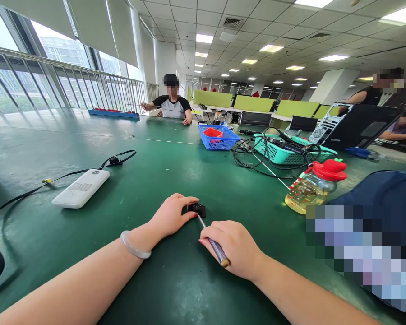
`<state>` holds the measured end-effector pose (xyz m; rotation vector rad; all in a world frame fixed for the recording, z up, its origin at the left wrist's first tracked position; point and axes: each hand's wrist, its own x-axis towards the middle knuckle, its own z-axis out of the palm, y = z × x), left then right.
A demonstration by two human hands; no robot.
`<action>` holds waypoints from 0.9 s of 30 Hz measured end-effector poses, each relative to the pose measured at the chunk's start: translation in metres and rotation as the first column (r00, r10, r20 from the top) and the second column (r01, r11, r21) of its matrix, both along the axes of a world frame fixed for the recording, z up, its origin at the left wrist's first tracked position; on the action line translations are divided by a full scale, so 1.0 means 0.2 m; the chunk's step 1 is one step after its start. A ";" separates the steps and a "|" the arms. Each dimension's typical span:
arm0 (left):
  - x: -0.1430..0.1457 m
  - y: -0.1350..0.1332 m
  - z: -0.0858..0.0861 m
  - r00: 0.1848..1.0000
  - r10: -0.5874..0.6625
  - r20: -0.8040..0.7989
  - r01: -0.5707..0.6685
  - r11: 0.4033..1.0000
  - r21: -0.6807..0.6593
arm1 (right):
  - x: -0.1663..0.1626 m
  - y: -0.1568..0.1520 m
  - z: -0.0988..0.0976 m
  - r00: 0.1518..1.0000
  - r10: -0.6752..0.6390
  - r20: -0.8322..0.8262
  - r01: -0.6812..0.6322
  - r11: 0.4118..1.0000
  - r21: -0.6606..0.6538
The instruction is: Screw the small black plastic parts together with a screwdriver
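In the head view, we look down at a green table. Let us put the small black block in the middle of our clock, with twelve o'clock pointing away from us. The block is low on the table in front of us, and both our hands are right by it.

Our left hand is at nine o'clock and pinches the block, with the thumb on the near side and a finger on the far side. A pale bracelet goes around that wrist.

Our right hand is between four and five o'clock, curled around a screwdriver. The metal end points up to the near edge of the block, beside our left thumb. We cannot tell if it touches the block.

A white power bank lies well apart, near nine o'clock. A bottle with a red lid is near three. A green basket with black wires is at two, and a blue basket is near one. Someone in a cap sits between eleven and twelve.
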<state>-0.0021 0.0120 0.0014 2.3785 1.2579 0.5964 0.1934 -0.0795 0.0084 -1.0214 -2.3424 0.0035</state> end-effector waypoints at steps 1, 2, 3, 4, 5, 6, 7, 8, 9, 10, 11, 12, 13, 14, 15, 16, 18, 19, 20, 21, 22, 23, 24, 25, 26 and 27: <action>0.00 0.00 0.00 1.000 -0.003 -0.001 0.003 1.000 0.000 | 0.00 0.00 0.00 1.000 -0.002 -0.009 0.002 1.000 -0.011; 0.00 0.00 0.00 1.000 -0.004 -0.003 0.004 1.000 0.000 | 0.00 0.00 0.00 1.000 -0.004 -0.017 0.004 1.000 -0.022; 0.00 0.00 0.00 1.000 -0.004 -0.004 0.004 1.000 0.001 | 0.00 0.00 0.00 1.000 -0.008 -0.024 0.007 0.999 -0.032; 0.00 0.00 0.00 1.000 -0.001 -0.005 0.001 1.000 0.001 | 0.00 -0.01 0.00 0.999 -0.014 -0.030 0.012 0.999 -0.043; 0.00 0.00 0.00 1.000 0.002 -0.005 -0.002 1.000 0.001 | 0.00 -0.01 0.00 0.999 -0.022 -0.035 0.020 0.998 -0.055; 0.00 0.00 0.00 1.000 0.004 -0.006 -0.004 1.000 0.001 | 0.00 -0.01 0.01 0.999 -0.030 -0.041 0.028 0.997 -0.067; 0.00 0.00 0.00 1.000 0.008 -0.006 -0.008 1.000 -0.001 | 0.00 -0.02 0.01 0.998 -0.038 -0.047 0.034 0.996 -0.079; 0.00 0.00 0.00 1.000 0.009 -0.006 -0.009 1.000 -0.003 | 0.00 -0.02 0.01 0.998 -0.043 -0.055 0.038 0.995 -0.087; 0.00 0.00 0.00 1.000 0.011 -0.005 -0.011 1.000 -0.005 | 0.00 -0.02 0.02 0.997 -0.045 -0.067 0.038 0.995 -0.092; 0.00 0.00 0.00 1.000 0.012 -0.003 -0.012 1.000 -0.008 | -0.01 -0.03 0.02 0.996 -0.044 -0.081 0.036 0.995 -0.094; 0.00 0.00 0.00 1.000 0.014 -0.002 -0.014 1.000 -0.010 | -0.01 -0.03 0.03 0.995 -0.041 -0.095 0.032 0.995 -0.094; 0.00 0.00 0.01 1.000 0.015 0.000 -0.015 1.000 -0.010 | -0.01 -0.03 0.03 0.993 -0.040 -0.110 0.030 0.995 -0.092; 0.00 0.00 0.01 1.000 0.014 0.000 -0.014 1.000 -0.008 | -0.01 -0.03 0.03 0.991 -0.040 -0.125 0.029 0.996 -0.089; 0.00 -0.01 0.01 1.000 0.013 0.000 -0.013 1.000 -0.005 | -0.01 -0.03 0.03 0.989 -0.043 -0.139 0.031 0.996 -0.086; 0.00 0.00 0.01 1.000 0.008 0.000 -0.008 1.000 -0.002 | -0.01 -0.03 0.03 0.987 -0.049 -0.152 0.037 0.996 -0.082; 0.00 0.00 0.01 1.000 0.002 0.000 -0.002 1.000 0.001 | -0.01 -0.03 0.03 0.985 -0.058 -0.163 0.046 0.996 -0.077; 0.00 0.00 0.00 1.000 -0.001 0.000 0.001 1.000 0.000 | 0.00 -0.02 0.03 0.979 -0.082 -0.188 0.073 0.996 -0.056; -0.01 0.00 0.00 1.000 0.002 0.000 -0.002 1.000 -0.002 | 0.00 -0.02 0.03 0.975 -0.096 -0.201 0.089 0.995 -0.041; -0.01 0.00 0.00 1.000 0.004 0.001 -0.004 1.000 -0.004 | 0.00 -0.02 0.03 0.971 -0.108 -0.215 0.106 0.994 -0.024; -0.01 0.00 0.00 1.000 0.006 0.002 -0.006 1.000 -0.005 | 0.00 -0.02 0.03 0.966 -0.117 -0.229 0.119 0.993 -0.005; -0.01 0.00 0.00 1.000 0.008 0.003 -0.008 1.000 -0.007 | 0.00 -0.02 0.03 0.963 -0.122 -0.241 0.129 0.992 0.015; -0.01 0.00 0.00 1.000 0.009 0.003 -0.009 1.000 -0.011 | 0.00 -0.02 0.03 0.961 -0.122 -0.249 0.135 0.990 0.034; -0.01 0.00 0.00 1.000 0.013 0.003 -0.013 1.000 -0.016 | 0.00 -0.02 0.03 0.961 -0.118 -0.252 0.135 0.989 0.052; -0.01 0.00 0.00 1.000 0.018 0.003 -0.018 1.000 -0.021 | 0.00 -0.02 0.03 0.962 -0.112 -0.249 0.133 0.989 0.069; -0.01 0.00 0.00 1.000 0.023 0.002 -0.023 0.999 -0.028 | 0.00 -0.02 0.03 0.964 -0.106 -0.244 0.129 0.988 0.082; -0.01 0.00 0.00 1.000 0.027 0.002 -0.026 0.999 -0.034 | -0.01 -0.02 0.03 0.966 -0.100 -0.237 0.123 0.988 0.088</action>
